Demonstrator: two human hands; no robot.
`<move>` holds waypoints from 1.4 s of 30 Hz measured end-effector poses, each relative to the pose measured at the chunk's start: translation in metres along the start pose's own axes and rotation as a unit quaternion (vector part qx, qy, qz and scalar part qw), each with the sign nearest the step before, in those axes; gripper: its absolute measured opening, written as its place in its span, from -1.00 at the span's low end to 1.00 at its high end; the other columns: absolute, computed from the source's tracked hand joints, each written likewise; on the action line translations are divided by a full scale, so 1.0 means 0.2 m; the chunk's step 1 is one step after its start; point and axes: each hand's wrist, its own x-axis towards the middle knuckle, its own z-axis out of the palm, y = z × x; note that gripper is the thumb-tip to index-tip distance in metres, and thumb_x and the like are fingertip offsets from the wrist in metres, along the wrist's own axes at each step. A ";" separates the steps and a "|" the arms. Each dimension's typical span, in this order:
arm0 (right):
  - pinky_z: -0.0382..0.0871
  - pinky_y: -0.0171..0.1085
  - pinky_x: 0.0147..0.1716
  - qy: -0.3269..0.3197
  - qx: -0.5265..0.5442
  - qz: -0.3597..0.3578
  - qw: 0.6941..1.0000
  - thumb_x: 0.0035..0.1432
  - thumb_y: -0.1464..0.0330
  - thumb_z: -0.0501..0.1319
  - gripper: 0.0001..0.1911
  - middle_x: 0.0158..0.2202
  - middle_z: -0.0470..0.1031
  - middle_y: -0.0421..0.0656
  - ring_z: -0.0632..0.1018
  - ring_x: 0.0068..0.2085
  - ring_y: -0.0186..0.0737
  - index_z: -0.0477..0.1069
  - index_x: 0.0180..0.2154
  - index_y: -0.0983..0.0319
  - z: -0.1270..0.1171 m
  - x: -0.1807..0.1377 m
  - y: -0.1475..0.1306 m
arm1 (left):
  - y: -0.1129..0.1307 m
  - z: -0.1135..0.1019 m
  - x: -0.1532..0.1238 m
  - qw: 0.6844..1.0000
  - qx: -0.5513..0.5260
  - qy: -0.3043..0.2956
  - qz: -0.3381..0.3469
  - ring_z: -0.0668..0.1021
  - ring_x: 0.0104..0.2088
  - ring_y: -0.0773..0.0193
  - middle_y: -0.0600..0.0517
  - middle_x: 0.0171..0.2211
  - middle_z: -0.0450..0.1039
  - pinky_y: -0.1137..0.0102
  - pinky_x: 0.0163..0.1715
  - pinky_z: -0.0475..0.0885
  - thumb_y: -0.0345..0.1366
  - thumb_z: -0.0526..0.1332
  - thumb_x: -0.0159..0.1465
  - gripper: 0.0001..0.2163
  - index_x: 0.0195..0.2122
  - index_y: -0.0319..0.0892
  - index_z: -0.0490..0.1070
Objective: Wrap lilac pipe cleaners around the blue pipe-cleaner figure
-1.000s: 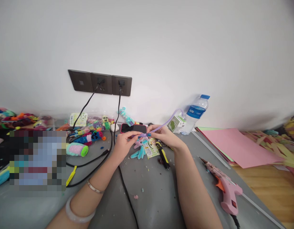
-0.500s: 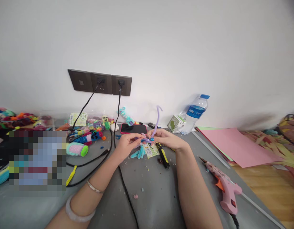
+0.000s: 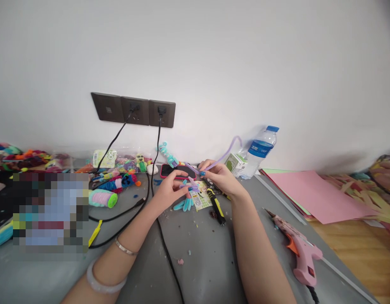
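Strand [image 3: 230,147], lilac and fuzzy in the head view, is pinched between the right hand's [image 3: 222,177] thumb and fingers, arching up and right of that grip. The left hand [image 3: 169,189] closes its fingertips on a small, looped lilac piece [image 3: 192,185]; whether the two join, I cannot tell. Just below the left grip lie plush aqua stems [image 3: 185,204]; below the right, a ridged yellow-and-black tool [image 3: 216,207]. Beneath both spreads a smooth grey tabletop [image 3: 207,261], speckled with scraps; beyond them rises a plain pale wall [image 3: 214,63].
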 end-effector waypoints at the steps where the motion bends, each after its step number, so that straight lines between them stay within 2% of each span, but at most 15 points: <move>1: 0.32 -0.28 -0.29 -0.001 -0.005 -0.004 1.000 0.05 0.24 0.38 -0.82 -0.37 0.46 -0.19 0.45 -0.33 -0.28 0.49 -0.39 0.19 0.02 0.01 0.00 | 0.00 0.00 0.00 1.000 0.003 -0.011 -0.001 0.56 -0.48 0.28 0.05 -0.54 0.51 0.45 -0.45 0.35 -0.20 0.24 0.20 -0.71 -0.09 -0.18 0.31; 5: 0.31 -0.29 -0.31 0.000 -0.017 -0.017 1.000 0.02 0.27 0.39 -0.84 -0.36 0.45 -0.18 0.45 -0.32 -0.28 0.50 -0.41 0.20 0.07 0.03 0.01 | 0.01 0.01 0.00 1.000 0.018 -0.023 -0.004 0.40 -0.61 0.37 0.12 -0.65 0.37 0.48 -0.56 0.24 -0.18 0.22 0.20 -0.81 -0.26 -0.19 0.38; 9: 0.31 -0.29 -0.32 -0.019 -0.016 -0.030 0.999 0.04 0.29 0.38 -0.86 -0.36 0.46 -0.17 0.45 -0.33 -0.28 0.51 -0.38 0.22 0.10 0.04 0.03 | 0.01 0.01 0.02 0.999 0.001 0.037 0.013 0.26 -0.63 0.42 0.18 -0.67 0.18 0.49 -0.61 0.14 -0.12 0.25 0.15 -0.77 -0.36 -0.20 0.40; 14: 0.28 -0.31 -0.35 -0.038 -0.035 -0.032 0.998 0.08 0.32 0.36 -0.87 -0.38 0.46 -0.17 0.43 -0.34 -0.30 0.52 -0.37 0.25 0.11 0.05 0.05 | 0.02 -0.01 0.03 0.994 -0.048 0.096 0.018 0.20 -0.61 0.44 0.19 -0.64 0.14 0.49 -0.60 0.17 -0.06 0.28 0.13 -0.73 -0.38 -0.19 0.40; 21: 0.32 -0.29 -0.32 -0.037 -0.053 -0.023 0.998 0.04 0.30 0.38 -0.85 -0.36 0.50 -0.16 0.46 -0.34 -0.30 0.54 -0.38 0.26 0.13 0.06 0.05 | 0.01 -0.01 0.03 0.989 -0.102 0.106 -0.003 0.18 -0.61 0.44 0.19 -0.65 0.12 0.49 -0.59 0.15 -0.03 0.32 0.09 -0.70 -0.37 -0.18 0.40; 26: 0.37 -0.31 -0.32 -0.027 0.018 -0.013 0.999 0.07 0.29 0.37 -0.84 -0.35 0.53 -0.17 0.51 -0.35 -0.31 0.52 -0.30 0.23 0.11 0.05 0.05 | 0.00 -0.02 0.03 0.986 -0.131 0.102 -0.018 0.19 -0.59 0.45 0.17 -0.59 0.20 0.49 -0.57 0.11 -0.11 0.30 0.12 -0.77 -0.36 -0.17 0.43; 31: 0.39 -0.30 -0.30 -0.006 0.027 -0.026 0.999 0.08 0.26 0.37 -0.82 -0.36 0.52 -0.19 0.50 -0.36 -0.32 0.50 -0.31 0.22 0.09 0.05 0.05 | 0.02 -0.01 0.02 0.990 -0.126 0.048 -0.033 0.24 -0.56 0.43 0.14 -0.57 0.23 0.47 -0.52 0.14 -0.16 0.31 0.10 -0.80 -0.41 -0.19 0.40; 36: 0.42 -0.25 -0.21 -0.039 0.012 -0.031 0.999 0.08 0.26 0.37 -0.82 -0.28 0.50 -0.16 0.51 -0.26 -0.27 0.50 -0.31 0.21 0.10 0.04 0.04 | 0.03 0.00 0.01 0.994 -0.095 -0.034 -0.034 0.24 -0.53 0.41 0.12 -0.58 0.21 0.44 -0.51 0.11 -0.19 0.30 0.11 -0.80 -0.46 -0.20 0.35; 42: 0.44 -0.22 -0.18 -0.101 0.025 -0.008 0.995 0.10 0.30 0.35 -0.84 -0.20 0.55 -0.09 0.55 -0.19 -0.21 0.48 -0.30 0.23 0.09 0.02 0.01 | 0.05 -0.01 0.00 0.986 -0.065 -0.128 -0.081 0.19 -0.57 0.42 0.15 -0.58 0.15 0.42 -0.54 0.06 -0.20 0.28 0.10 -0.80 -0.46 -0.20 0.33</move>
